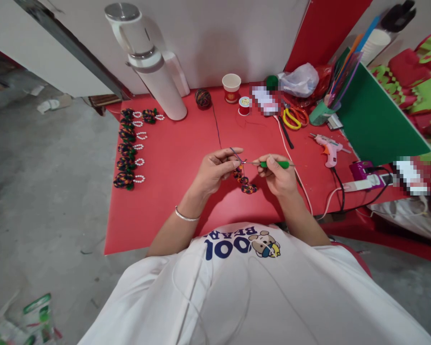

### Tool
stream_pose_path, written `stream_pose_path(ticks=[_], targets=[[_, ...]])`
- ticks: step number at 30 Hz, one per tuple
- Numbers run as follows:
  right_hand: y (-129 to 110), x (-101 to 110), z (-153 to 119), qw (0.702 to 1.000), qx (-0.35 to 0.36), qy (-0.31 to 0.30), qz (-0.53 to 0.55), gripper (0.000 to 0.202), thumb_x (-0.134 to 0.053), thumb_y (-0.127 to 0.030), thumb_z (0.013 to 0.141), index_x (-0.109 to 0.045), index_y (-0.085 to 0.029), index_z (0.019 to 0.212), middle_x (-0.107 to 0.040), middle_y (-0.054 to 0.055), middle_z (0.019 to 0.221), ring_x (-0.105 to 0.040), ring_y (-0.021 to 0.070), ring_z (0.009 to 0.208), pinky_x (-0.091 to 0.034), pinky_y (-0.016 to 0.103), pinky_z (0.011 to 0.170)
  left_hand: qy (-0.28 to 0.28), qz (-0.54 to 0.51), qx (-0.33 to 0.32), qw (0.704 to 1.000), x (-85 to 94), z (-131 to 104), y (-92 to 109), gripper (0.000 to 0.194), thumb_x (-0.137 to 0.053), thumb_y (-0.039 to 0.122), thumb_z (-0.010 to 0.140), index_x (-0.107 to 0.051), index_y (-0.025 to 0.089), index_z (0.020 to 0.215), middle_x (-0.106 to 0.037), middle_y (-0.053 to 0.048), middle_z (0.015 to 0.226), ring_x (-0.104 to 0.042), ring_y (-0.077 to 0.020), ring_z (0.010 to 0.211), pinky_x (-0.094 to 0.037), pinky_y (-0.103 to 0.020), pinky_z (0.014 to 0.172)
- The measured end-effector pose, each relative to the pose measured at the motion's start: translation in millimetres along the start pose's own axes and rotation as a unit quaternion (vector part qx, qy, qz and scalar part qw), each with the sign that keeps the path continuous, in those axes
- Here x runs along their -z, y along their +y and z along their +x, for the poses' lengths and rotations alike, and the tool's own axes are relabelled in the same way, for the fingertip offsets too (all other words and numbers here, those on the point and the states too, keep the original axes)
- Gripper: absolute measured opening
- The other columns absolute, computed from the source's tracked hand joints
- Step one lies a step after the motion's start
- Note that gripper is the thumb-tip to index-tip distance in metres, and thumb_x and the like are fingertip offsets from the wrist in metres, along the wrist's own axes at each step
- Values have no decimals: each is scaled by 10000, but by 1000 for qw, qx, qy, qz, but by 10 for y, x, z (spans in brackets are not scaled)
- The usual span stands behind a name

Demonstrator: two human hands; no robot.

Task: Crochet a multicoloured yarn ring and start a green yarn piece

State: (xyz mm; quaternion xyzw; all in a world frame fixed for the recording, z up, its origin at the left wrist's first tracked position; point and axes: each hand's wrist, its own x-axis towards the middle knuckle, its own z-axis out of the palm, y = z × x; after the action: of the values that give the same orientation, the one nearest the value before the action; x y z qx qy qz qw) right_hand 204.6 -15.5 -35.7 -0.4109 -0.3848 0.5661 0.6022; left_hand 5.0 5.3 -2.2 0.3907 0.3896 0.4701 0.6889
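Observation:
Between the thumb and fingers of my left hand (218,167) is the top of a dark multicoloured crochet piece (244,182), which hangs down in a curl. My right hand (280,176) is closed around the green handle of a crochet hook (277,165). The hook's tip points left and meets the work at my left fingertips. A strand of yarn (216,125) runs from a dark multicoloured yarn ball (203,98) at the back of the table to my left hand, and passes over its index finger.
On the red table (158,201), several finished crochet pieces with white bead loops (126,149) line the left edge. A tall white flask (161,81), paper cup (232,87), red thread spool (244,106), yellow-handled scissors (291,119) and pink glue gun (331,149) stand or lie around. Cables cross the right side.

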Motion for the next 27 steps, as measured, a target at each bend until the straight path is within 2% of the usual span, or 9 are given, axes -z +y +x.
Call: stream_pose_path(ticks=[4,7,11,14,19,23,27], targets=[[-32,43,-45,994,78,-18,-79,287,-846,-569,856,-858,-284,893,-856,6,862,-733,133,668,-602,261,588,11,-1,-9,1000,-1,10,-6,394,-966,231,604,-863,176,980,-666,12,688,-425,-28,465,-241,-213,440],[-89,49,-85,973,161,-48,-158,170,-784,-471,945,-870,-326,970,-868,9,958,-785,165,818,-657,321,749,15,-1,-14,1000,-2,13,-8,409,-981,225,595,-869,181,985,-680,5,707,-472,-35,490,-263,-204,448],[-152,12,-121,944,233,-60,-226,129,-762,-410,969,-870,-341,984,-874,19,997,-808,213,953,-670,406,910,12,3,-14,1000,11,18,-14,431,-998,245,591,-864,180,995,-684,8,721,-498,-38,499,-285,-199,451],[-144,-11,-125,935,257,-57,-237,115,-757,-382,972,-866,-348,987,-876,12,1004,-812,215,953,-670,415,916,13,10,-15,1000,26,25,-28,468,-1007,255,587,-851,177,1021,-700,4,753,-571,-58,547,-343,-196,471],[-82,-18,-110,925,280,-63,-249,105,-760,-365,969,-860,-354,998,-880,10,1021,-816,223,958,-664,434,918,15,10,-28,999,31,28,-48,479,-1018,237,575,-851,181,1020,-721,5,776,-671,-91,677,-531,-206,646],[-66,-20,-98,925,284,-75,-240,108,-761,-365,972,-859,-350,1016,-880,12,1038,-813,220,962,-648,427,908,18,8,-39,999,25,24,-50,471,-1017,221,569,-859,181,1011,-734,-1,782,-669,-88,689,-555,-206,680],[-82,-19,-97,923,299,-83,-228,155,-750,-289,982,-858,-368,1059,-880,4,1046,-812,208,976,-633,407,919,36,10,-43,998,34,26,-57,472,-996,197,562,-860,181,1013,-736,-2,777,-666,-93,675,-554,-210,653]])
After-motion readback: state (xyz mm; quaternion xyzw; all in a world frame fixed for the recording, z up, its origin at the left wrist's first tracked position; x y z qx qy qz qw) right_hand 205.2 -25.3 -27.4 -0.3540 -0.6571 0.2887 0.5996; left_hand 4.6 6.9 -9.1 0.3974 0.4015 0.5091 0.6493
